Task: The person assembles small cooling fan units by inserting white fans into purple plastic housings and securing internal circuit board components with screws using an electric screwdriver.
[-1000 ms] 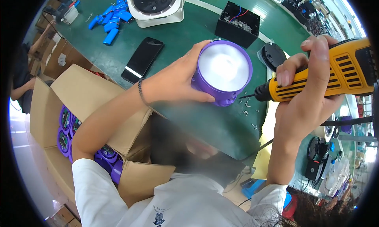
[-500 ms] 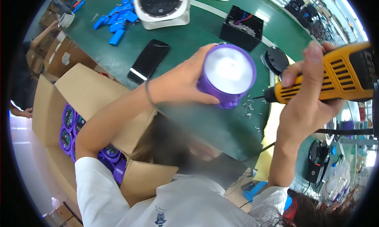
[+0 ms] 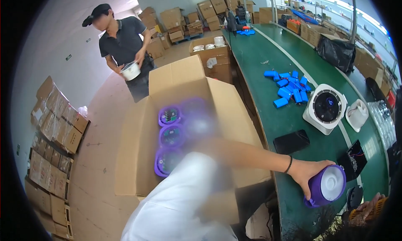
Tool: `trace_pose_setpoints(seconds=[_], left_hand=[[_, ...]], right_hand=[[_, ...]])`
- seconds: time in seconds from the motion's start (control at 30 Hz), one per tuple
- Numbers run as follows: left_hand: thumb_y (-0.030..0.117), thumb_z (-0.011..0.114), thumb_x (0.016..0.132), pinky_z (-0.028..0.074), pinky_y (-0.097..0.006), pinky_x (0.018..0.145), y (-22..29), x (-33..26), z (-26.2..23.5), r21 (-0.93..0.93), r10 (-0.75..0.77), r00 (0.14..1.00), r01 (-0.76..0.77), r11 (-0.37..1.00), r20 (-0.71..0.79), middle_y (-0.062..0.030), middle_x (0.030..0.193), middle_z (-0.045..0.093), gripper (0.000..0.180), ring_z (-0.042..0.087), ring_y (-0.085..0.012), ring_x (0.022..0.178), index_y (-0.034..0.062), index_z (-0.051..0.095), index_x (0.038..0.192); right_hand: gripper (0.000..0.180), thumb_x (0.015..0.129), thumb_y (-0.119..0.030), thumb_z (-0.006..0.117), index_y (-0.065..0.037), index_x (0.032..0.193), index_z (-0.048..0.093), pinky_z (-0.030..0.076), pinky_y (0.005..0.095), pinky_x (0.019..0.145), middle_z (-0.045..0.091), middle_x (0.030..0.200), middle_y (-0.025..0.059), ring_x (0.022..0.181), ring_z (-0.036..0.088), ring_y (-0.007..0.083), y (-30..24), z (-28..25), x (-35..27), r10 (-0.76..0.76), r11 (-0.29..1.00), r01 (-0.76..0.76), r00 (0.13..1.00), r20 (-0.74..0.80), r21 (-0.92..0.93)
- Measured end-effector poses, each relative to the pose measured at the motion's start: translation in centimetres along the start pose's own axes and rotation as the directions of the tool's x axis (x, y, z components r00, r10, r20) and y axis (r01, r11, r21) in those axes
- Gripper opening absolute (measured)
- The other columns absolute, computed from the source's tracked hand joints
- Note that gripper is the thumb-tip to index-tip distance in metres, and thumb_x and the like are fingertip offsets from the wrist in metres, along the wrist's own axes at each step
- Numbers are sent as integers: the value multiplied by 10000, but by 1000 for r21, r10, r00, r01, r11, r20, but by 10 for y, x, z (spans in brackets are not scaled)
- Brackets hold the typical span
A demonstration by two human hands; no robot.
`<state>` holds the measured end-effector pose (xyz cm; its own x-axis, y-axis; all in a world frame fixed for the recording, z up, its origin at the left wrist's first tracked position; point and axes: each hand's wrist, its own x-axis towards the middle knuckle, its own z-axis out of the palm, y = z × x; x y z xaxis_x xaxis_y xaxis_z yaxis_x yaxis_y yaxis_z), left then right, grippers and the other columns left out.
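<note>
My left hand (image 3: 309,174) is closed round the side of a purple round housing (image 3: 317,191) with a white face, which is tilted above the green workbench (image 3: 289,199). At the lower right edge my right hand (image 3: 367,211) is partly in view, its fingers wrapped round a yellow electric screwdriver (image 3: 379,207). The tool's tip is hidden. An open cardboard box (image 3: 197,73) stands left of the bench, under my left arm. Inside it sit several purple housings (image 3: 171,135) with green circuit boards showing; some are blurred.
A black phone (image 3: 292,141), a white device with a round dark display (image 3: 325,109), blue battery packs (image 3: 289,88) and a small black box (image 3: 352,159) lie on the bench. A person (image 3: 125,44) holding a white pot-like part (image 3: 130,71) stands beyond the cardboard box. Stacked cartons (image 3: 54,123) line the left.
My view has swung left, bringing the box, the person and the room into sight. Both hands now appear at the lower right, still holding the purple housing and the screwdriver.
</note>
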<state>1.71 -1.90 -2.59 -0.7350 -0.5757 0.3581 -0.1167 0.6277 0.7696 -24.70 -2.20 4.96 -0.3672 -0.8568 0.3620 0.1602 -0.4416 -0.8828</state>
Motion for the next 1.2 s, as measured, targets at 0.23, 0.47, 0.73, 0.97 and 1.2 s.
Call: trace_pose_setpoints(seconds=[0.23,0.47,0.73,0.97,1.2], left_hand=[[522,934,544,312,-413,1161,9,13,10,53,55,994,-50,997,-98,-237,1451,372,1359,388,-356,1381,-32,146,1502],[402,942,625,340,-402,1159,24,0,1,-91,-193,965,179,980,-177,-213,1430,445,1180,440,-300,1355,-20,238,1474],[676,500,940,454,-435,1097,66,-7,24,-733,-530,840,291,615,-111,-81,1472,478,828,516,-236,1316,129,302,1529],[777,500,852,500,-410,1048,101,-20,70,-987,-664,747,84,138,-30,-154,1443,491,989,531,-272,1304,29,341,1480],[877,500,764,547,-386,999,117,-33,94,-915,-728,682,-241,-324,79,-227,1414,503,1165,546,-307,1292,-72,380,1430]], right_hand=[[407,936,-230,730,-21,1255,590,372,222,483,578,729,26,522,448,75,-54,-3,-35,-157,937,70,959,-236,-342],[273,954,-89,687,-11,1190,576,410,216,497,640,868,70,554,511,78,-73,-1,-58,-264,956,241,955,-133,-168],[266,954,-142,696,-5,1100,521,406,221,470,577,811,49,527,496,77,-100,-8,-48,-296,952,266,926,-235,-154],[286,953,-167,700,-2,1100,519,410,226,471,569,813,48,521,499,80,-97,-4,-45,-282,956,256,937,-205,-143],[268,949,-130,685,4,1109,516,411,226,479,573,817,48,527,514,82,-101,1,-56,-239,969,225,957,-161,-103]])
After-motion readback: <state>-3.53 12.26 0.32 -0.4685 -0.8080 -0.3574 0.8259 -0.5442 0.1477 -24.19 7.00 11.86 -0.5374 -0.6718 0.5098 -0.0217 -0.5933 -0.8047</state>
